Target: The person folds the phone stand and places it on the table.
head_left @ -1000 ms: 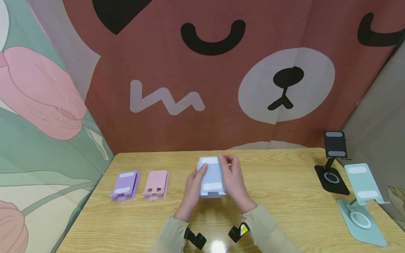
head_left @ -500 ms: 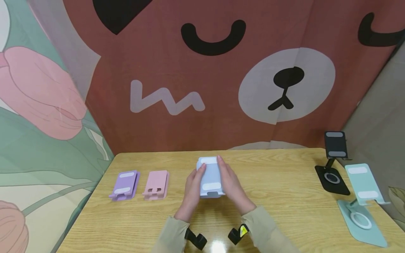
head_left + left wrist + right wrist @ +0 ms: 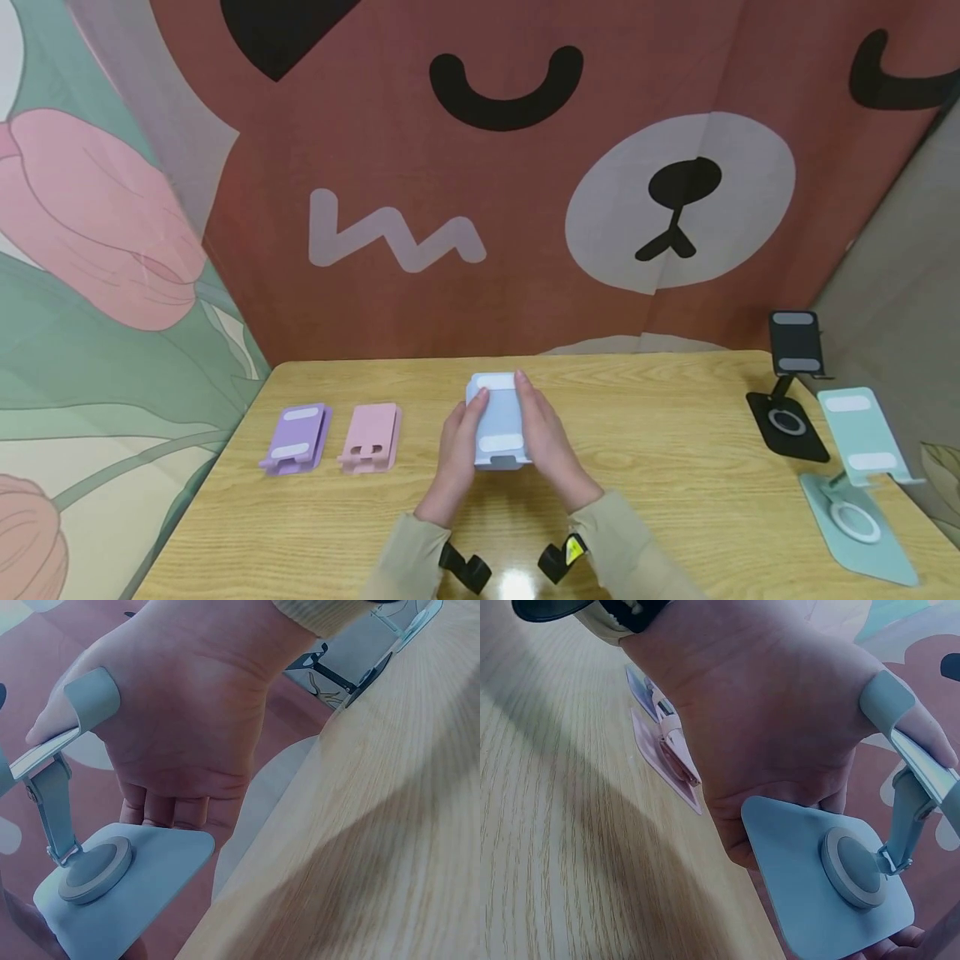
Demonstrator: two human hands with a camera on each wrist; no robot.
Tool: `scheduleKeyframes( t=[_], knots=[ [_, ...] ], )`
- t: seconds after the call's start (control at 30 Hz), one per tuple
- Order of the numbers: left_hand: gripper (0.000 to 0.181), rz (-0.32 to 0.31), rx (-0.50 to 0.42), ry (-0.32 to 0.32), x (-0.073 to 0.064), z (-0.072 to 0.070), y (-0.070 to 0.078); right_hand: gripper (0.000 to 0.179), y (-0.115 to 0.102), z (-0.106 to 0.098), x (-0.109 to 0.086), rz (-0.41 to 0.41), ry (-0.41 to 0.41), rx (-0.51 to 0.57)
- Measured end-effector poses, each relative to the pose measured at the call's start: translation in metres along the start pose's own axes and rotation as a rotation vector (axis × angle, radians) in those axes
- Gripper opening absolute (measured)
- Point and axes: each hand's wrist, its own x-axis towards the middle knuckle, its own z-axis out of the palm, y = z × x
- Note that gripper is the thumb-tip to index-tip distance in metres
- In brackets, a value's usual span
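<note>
A light blue phone stand (image 3: pixel 499 419) is held between both hands above the middle of the wooden table. My left hand (image 3: pixel 454 450) grips its left side, thumb on the front of the cradle. On the other side my right hand (image 3: pixel 553 450) holds the right edge, its thumb along the cradle. From the left wrist view, the stand's base plate (image 3: pixel 165 855) with its round ring hangs apart from the cradle, joined by a hinged arm (image 3: pixel 54 802). Fingers of the left hand (image 3: pixel 187 712) reach behind the base. The right wrist view shows the right hand (image 3: pixel 772 705) at the base's other edge.
Folded purple (image 3: pixel 297 437) and pink (image 3: pixel 371 437) phone stands lie on the table (image 3: pixel 247 533) at the left. Unfolded black (image 3: pixel 787 425) and mint green (image 3: pixel 862 533) phone stands stand at the right edge. A bear-print cloth (image 3: pixel 390 317) hangs behind the table.
My right hand's fingers, bent at the stand's upper right edge a second ago, have moved down behind it; the thumb stays along the side. The left hand and the stand have hardly moved.
</note>
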Motion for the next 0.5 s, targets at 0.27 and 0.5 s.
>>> scheduleKeyframes(
  t=[0.27, 0.5],
  knots=[
    [0.058, 0.024, 0.018, 0.0, 0.0001, -0.0003, -0.0016, 0.082, 0.002, 0.0011, -0.001, 0.0, 0.011, 0.026],
    [0.058, 0.038, 0.046, 0.012, 0.0004, -0.0001, -0.0033, 0.078, 0.0031, 0.0012, -0.0023, -0.016, 0.008, 0.046]
  ],
)
